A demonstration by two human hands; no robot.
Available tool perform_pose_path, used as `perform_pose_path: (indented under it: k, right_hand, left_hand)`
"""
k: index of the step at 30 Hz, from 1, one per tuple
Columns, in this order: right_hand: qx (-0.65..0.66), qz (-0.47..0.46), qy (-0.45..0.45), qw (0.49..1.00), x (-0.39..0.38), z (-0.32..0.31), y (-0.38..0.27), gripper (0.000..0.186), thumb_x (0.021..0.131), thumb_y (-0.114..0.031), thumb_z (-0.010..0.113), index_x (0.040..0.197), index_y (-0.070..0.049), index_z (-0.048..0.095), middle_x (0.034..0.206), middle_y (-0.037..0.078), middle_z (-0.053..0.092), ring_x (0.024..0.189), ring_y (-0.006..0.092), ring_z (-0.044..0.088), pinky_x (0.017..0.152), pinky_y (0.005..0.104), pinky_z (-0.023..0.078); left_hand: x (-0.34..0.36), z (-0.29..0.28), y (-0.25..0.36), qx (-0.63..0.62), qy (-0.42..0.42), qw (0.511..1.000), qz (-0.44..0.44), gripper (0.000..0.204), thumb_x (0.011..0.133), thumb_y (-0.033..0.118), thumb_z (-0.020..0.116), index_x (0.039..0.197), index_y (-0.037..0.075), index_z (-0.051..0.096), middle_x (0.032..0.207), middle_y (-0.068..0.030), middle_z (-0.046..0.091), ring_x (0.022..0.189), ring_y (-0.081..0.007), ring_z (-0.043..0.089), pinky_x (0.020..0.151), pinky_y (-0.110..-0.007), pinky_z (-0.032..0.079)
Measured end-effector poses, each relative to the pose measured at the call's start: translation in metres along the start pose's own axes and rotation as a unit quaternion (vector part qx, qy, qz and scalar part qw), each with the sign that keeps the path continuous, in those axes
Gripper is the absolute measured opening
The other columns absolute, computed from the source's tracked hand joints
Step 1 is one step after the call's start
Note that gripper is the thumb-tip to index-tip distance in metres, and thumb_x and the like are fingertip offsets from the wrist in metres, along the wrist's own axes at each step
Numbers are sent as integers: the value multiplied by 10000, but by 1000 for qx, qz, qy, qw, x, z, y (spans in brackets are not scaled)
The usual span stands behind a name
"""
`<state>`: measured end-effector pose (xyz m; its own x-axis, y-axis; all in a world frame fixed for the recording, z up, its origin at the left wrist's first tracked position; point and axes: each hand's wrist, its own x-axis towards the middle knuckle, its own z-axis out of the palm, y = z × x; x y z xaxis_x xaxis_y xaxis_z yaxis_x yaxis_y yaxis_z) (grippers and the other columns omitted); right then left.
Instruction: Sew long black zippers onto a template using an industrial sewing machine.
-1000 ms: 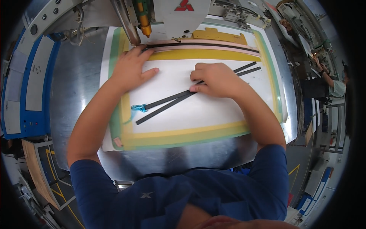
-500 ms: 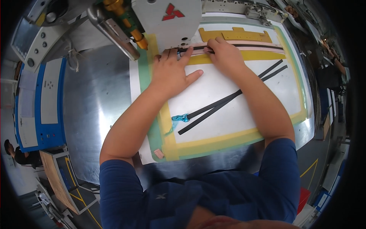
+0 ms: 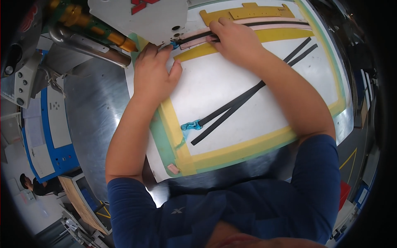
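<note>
A long black strap (image 3: 273, 25) lies along a pale pink strip (image 3: 194, 41), with a shiny blue piece (image 3: 174, 44) at its left end. My left hand (image 3: 154, 74) is by that end, fingertips close to the blue piece, thumb held apart. My right hand (image 3: 237, 44) is closed over the strap, thumb and fingers pinched at a short dark length of strap below the main line; the fingers partly hide it. Nearer me, two black straps (image 3: 233, 107) lie crossed on the white sheet (image 3: 231, 136), beside a blue clip-like piece (image 3: 191, 125).
A mustard-yellow template (image 3: 248, 12) lies beyond the strap, and a yellow curved strip (image 3: 285, 36) on its near side. Yellow tape (image 3: 248, 147) borders the sheet. At the left, a white machine head (image 3: 140, 18) and metal tube (image 3: 89, 45) overhang the metal table (image 3: 95, 124).
My left hand has drawn left, off the strap's end, baring the blue piece there. My right hand stays pinched at the strap. The whole view has shifted and turned slightly.
</note>
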<state>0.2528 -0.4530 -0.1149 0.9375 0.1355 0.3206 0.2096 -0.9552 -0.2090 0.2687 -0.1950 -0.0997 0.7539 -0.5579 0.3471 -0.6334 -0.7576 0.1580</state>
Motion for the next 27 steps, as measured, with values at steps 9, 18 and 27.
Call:
perform_pose_path:
  k: [9, 18, 27]
  right_hand:
    - [-3, 8, -13, 1000, 1, -2, -5, 275, 993, -325, 674, 1131, -89, 643, 1041, 116, 657, 960, 340, 698, 808, 454, 567]
    - [-5, -3, 1, 1000, -1, -5, -5, 252, 937, -225, 720, 1130, -74, 661, 1062, 121, 665, 948, 336, 716, 811, 442, 588]
    - [23, -23, -21, 999, -5, -8, -12, 256, 933, -178, 708, 1172, -91, 685, 1115, 94, 660, 997, 319, 708, 830, 431, 589]
  left_hand:
    - [-2, 7, 5, 18, -1, 998, 65, 571, 898, 395, 742, 1350, 52, 680, 1373, -195, 647, 1289, -356, 587, 1128, -503, 418]
    - [-1, 2, -12, -11, 22, 999, 39, 426, 930, 240, 710, 1306, 40, 707, 1352, -184, 671, 1193, -396, 640, 1056, -444, 494]
    - [1, 6, -7, -36, 21, 997, 64, 472, 920, 258, 726, 1318, 6, 692, 1322, -220, 669, 1178, -401, 652, 1021, -435, 521]
